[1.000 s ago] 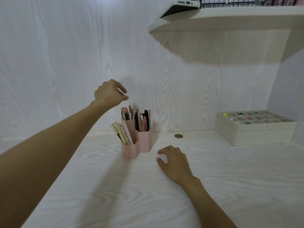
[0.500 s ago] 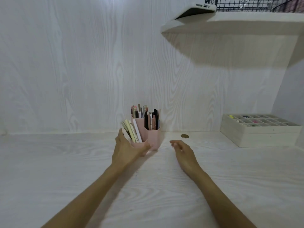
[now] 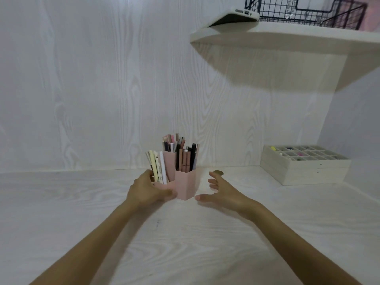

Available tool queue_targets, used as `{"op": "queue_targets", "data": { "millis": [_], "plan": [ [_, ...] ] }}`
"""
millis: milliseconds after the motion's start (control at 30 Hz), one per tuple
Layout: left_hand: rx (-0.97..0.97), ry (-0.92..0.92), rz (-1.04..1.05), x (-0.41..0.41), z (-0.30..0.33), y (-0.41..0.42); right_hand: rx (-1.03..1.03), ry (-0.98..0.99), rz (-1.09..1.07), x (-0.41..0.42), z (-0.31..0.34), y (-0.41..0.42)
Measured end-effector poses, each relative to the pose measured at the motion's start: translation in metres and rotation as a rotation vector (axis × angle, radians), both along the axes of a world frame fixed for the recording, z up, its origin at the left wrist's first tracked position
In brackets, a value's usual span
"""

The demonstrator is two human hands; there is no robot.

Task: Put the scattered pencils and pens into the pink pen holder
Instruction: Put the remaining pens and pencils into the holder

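Note:
The pink pen holder (image 3: 186, 186) stands upright on the white desk near the back wall. Its joined compartments are full of pens and pencils (image 3: 178, 155), some white and cream at the left, darker ones at the right. My left hand (image 3: 147, 190) is wrapped around the holder's lower left compartment, thumb across its front. My right hand (image 3: 223, 191) hovers just right of the holder with fingers spread, not touching it. No loose pens show on the desk.
A small round coin (image 3: 218, 172) lies behind my right hand. A white divided organizer box (image 3: 304, 171) sits at the back right. Above it a shelf (image 3: 287, 41) carries a phone (image 3: 234, 17) and a black wire basket (image 3: 304, 11).
My left hand came down from above the holder and closed on its left side. My right hand lifted off the desk and opened beside the holder.

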State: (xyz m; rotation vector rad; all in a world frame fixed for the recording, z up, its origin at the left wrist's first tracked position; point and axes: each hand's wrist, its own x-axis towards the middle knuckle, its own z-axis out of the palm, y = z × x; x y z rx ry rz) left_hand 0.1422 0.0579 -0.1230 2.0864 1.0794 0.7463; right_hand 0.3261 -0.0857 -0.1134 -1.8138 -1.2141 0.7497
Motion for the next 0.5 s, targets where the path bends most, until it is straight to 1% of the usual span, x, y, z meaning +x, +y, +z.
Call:
{"op": "queue_targets", "data": {
  "millis": [133,267,400,500],
  "plan": [
    [-0.090,-0.046,-0.243,0.013,0.005,-0.005,-0.043,-0.013,0.011,0.011,-0.005,-0.025],
    [-0.121,-0.024,-0.470,0.042,0.010,-0.024,0.048,-0.004,-0.016,0.018,-0.008,-0.048],
    [-0.154,-0.050,-0.545,0.077,0.009,-0.036,0.186,0.025,-0.113,0.029,-0.010,-0.067],
    [-0.127,-0.038,-0.542,0.100,0.006,-0.041,0.246,-0.057,-0.233,0.044,-0.011,-0.078]
  ]
}}
